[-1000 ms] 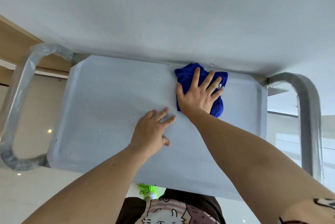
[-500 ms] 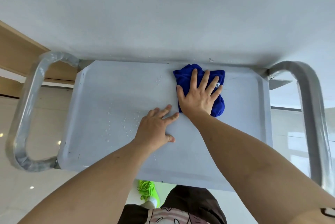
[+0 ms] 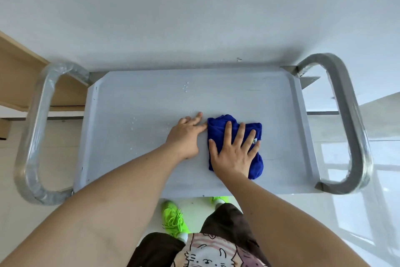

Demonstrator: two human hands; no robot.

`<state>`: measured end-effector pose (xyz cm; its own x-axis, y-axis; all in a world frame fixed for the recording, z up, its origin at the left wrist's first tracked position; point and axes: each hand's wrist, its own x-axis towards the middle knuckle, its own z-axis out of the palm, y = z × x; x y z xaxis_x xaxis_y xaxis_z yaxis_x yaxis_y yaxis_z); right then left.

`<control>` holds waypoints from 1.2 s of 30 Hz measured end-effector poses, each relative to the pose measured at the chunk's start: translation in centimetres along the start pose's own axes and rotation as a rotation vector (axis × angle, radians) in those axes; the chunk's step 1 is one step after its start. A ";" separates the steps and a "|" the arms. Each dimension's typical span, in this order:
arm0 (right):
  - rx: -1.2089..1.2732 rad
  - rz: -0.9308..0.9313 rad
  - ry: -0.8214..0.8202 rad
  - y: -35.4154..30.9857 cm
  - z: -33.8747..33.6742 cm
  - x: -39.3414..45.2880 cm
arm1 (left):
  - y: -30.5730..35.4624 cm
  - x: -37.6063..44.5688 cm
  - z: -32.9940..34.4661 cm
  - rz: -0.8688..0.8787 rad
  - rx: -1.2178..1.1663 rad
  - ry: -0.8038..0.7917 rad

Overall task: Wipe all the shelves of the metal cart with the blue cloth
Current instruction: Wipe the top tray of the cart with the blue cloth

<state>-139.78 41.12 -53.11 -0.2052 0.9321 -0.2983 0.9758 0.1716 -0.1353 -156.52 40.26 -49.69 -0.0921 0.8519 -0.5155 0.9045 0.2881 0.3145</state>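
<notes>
On the cart's top shelf point(image 3: 134, 158), right of centre, lies the cloth point(image 3: 218, 128). My right hand point(image 3: 233, 154) presses flat on it, fingers spread. My left hand point(image 3: 186, 137) rests on the bare metal just beside it, fingers together, tips touching the cloth's edge. Water drops point(image 3: 185, 87) dot the shelf.

The cart's top shelf point(image 3: 134, 158) is pale grey metal. A blue cloth point(image 3: 218, 128) lies right of centre. Water droplets point(image 3: 185, 87) dot the far middle.
</notes>
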 end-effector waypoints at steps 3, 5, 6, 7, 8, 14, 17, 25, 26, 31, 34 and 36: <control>-0.008 0.004 -0.008 0.3 1.0 -3.2 | -0.1 -0.3 0.4 0.013 0.036 0.014; -0.003 0.025 -0.007 0.2 1.5 -4.8 | -0.2 -0.4 0.3 0.023 0.056 0.022; -0.001 0.039 -0.008 0.1 1.7 -5.4 | -0.3 -0.4 0.2 0.030 0.067 0.024; -0.001 0.051 -0.010 -0.1 1.8 -5.9 | -0.3 -0.4 0.1 0.035 0.076 0.022; -0.001 0.061 -0.010 -0.3 2.0 -6.4 | -0.4 -0.5 0.1 0.038 0.082 0.015; 0.006 0.095 0.021 -2.2 3.2 -9.1 | -0.7 -0.5 -0.1 0.064 0.095 0.034; 0.006 0.086 0.032 -3.4 3.9 -10.5 | -0.7 -0.5 0.1 0.072 0.101 0.061; 0.010 0.037 0.005 -6.0 4.2 -13.0 | -0.8 -0.1 0.1 0.087 0.144 0.071; 0.002 0.030 -0.001 -6.1 4.1 -12.8 | -1.0 -0.1 -0.1 0.100 0.141 0.078; -0.040 -0.041 -0.024 -6.2 3.7 -11.3 | -2.8 -0.8 -0.6 0.155 -0.035 0.072; -0.036 -0.088 0.000 -6.4 3.8 -10.4 | -4.8 -1.2 -1.3 0.104 -0.087 0.180; -0.036 -0.121 0.011 -6.4 3.9 -9.8 | -6.4 -1.5 -1.9 0.010 -0.042 0.243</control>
<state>-144.34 29.59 -53.04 -0.3211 0.9073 -0.2714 0.9461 0.2943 -0.1355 -162.92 38.00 -49.46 -0.1855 0.9336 -0.3065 0.8881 0.2928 0.3543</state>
